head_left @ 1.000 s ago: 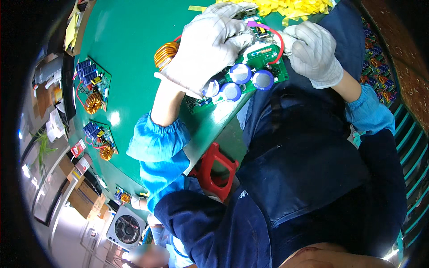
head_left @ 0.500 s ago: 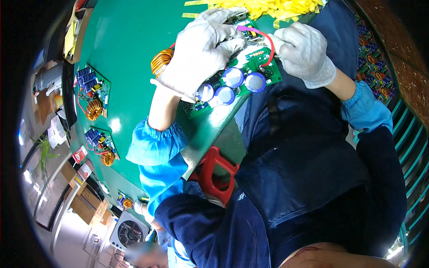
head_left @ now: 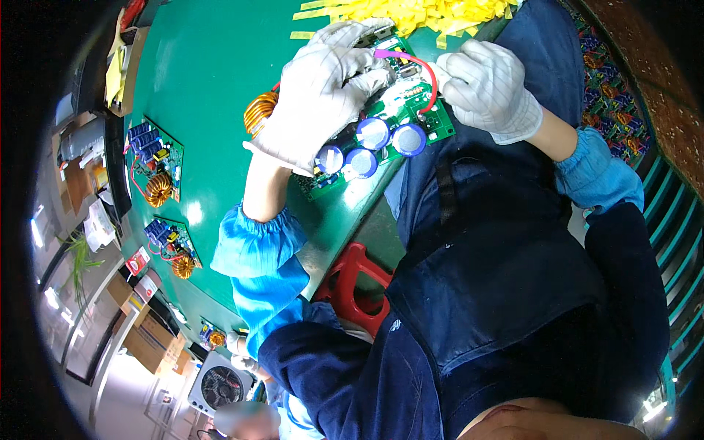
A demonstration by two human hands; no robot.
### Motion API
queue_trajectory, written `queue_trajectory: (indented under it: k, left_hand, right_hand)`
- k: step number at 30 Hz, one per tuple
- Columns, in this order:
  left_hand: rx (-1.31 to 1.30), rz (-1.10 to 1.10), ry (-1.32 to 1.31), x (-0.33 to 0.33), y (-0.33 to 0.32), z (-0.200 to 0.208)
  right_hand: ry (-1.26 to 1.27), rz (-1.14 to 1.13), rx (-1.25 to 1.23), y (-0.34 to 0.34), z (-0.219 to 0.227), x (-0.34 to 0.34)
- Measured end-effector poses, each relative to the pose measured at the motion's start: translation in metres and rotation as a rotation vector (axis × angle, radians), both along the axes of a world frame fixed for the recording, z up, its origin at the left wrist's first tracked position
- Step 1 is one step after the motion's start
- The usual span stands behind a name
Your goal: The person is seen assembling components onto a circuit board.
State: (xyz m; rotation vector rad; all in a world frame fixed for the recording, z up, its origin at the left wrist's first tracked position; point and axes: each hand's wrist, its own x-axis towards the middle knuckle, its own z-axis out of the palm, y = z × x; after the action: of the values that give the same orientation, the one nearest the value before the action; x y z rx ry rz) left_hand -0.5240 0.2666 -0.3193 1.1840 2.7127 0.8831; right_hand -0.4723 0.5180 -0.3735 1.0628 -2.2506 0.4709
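The left hand lies over the board, its fingers bent onto the far part; whether they clamp it, I cannot tell. The right hand's fingers are curled together just beside the board's right edge, near the red wire; what they pinch, if anything, is hidden. The board's near corner, below the right fingertips, juts past the table edge, so a slack left hold could let it tip. A fingertip catching the wire's loop could strain its joint. Loose, ribbed glove cloth might also snag on small parts. The board is flat, stiff and green; nearer than the left fingers stand smooth, round-topped blue capacitors, and left of them sits a ring-shaped, copper-wound coil.
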Motion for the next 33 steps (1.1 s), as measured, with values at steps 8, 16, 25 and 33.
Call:
queue_trajectory:
  k: [8, 16, 25, 33]
  left_hand:
    - [0.033, 0.002, -0.045, 0.001, 0.000, 0.000]
    - [0.001, 0.019, -0.032, 0.001, 0.002, 0.002]
    - [-0.064, 0.013, -0.134, 0.006, 0.005, 0.018]
    - [0.017, 0.010, -0.102, 0.004, 0.002, 0.010]
  right_hand:
    - [0.069, -0.038, -0.088, 0.000, -0.002, -0.004]
    - [-0.061, -0.015, 0.065, 0.006, -0.003, -0.003]
    - [-0.006, 0.001, 0.026, 0.003, -0.005, -0.002]
    - [0.023, -0.020, -0.009, 0.001, -0.007, 0.002]
